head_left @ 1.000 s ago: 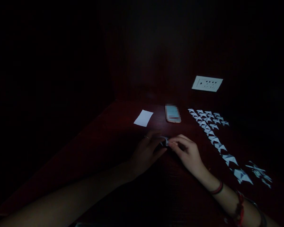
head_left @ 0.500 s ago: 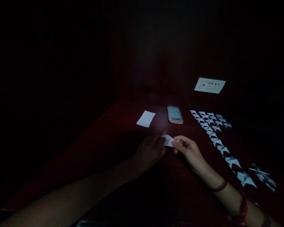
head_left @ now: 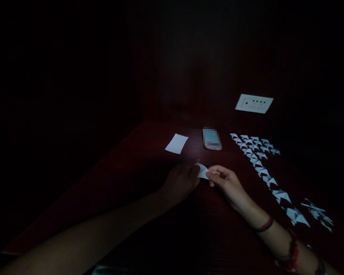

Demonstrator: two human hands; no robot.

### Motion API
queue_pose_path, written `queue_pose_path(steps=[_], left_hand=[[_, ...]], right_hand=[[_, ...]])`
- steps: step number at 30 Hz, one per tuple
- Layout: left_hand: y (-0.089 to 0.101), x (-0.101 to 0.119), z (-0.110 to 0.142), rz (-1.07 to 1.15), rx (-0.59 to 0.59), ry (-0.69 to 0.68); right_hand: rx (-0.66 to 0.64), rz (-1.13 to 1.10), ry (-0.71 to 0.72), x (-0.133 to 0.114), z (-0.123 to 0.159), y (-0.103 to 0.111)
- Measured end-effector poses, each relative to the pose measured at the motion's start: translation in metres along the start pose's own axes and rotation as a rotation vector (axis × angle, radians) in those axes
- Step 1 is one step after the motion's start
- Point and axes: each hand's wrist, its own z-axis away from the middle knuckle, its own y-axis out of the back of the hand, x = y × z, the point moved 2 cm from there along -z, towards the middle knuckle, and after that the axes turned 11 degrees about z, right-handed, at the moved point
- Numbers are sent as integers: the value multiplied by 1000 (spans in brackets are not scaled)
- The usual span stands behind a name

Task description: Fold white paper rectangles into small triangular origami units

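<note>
A small piece of white paper (head_left: 202, 171), slightly curved, is held between my two hands above the dark red table (head_left: 117, 172). My left hand (head_left: 181, 182), in shadow and wearing a ring, has its fingers closed on the paper's left end. On the right end, the thumb and fingers of my right hand (head_left: 225, 181) pinch the paper. Beyond my hands lies a flat white sheet of paper (head_left: 177, 144). A phone (head_left: 212, 138) with a lit, blurred screen rests to the right of that sheet.
Several folded white paper pieces (head_left: 263, 170) lie in rows along the table's right side. Nearer to me is a loose pile of narrow white paper pieces (head_left: 317, 214). A white wall socket (head_left: 254, 104) sits above the table's back. The surroundings are very dark.
The paper has shifted very slightly left and looks flatter than before. Both hands keep their grip on it, and the other things stay in place.
</note>
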Motion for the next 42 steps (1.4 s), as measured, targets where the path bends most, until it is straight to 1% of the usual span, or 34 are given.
queue_pose_path(steps=[4,8,11,16,17,19,24,32,36,38,42], left_hand=[[0,-2,1,36,14,-13],[-4,-2,3,144,17,20],[-5,1,4,305,-7,74],[-5,4,3,581,-28,134],[-5,4,3,618,-31,138],[-5,4,3,661,-22,143],[-6,0,3,698,-14,120],[-6,3,4,699,-25,108],[-4,1,3,649,23,121],[-2,0,2,611,41,82],[2,0,1,564,49,4]], right_hand=[[-14,66,26,-3,0,-1],[-2,106,40,-3,0,-3],[64,192,84,-2,0,-3],[253,466,265,-8,5,3],[273,502,289,-9,5,4],[272,552,318,-13,6,6],[172,623,361,-16,6,7],[242,677,392,-19,10,7],[230,683,412,-19,12,4],[230,672,418,-19,13,3],[166,641,430,-20,14,3]])
